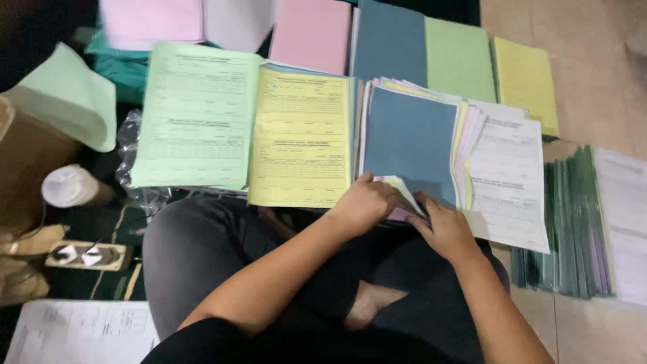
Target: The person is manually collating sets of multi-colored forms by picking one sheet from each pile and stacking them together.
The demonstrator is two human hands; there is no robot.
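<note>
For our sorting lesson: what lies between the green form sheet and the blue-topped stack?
A yellow form sheet lies between them, seen from the head camera.

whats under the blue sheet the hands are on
Under the blue sheet, edges of yellow, pink and white sheets fan out to the right. The left hand and right hand lift its lower corners. How deep the stack goes is hidden.

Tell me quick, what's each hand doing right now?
Left hand: closed, pinching the lower corner of the paper stack.
Right hand: fingers on the same corner; whether it grips cannot be told.
</note>
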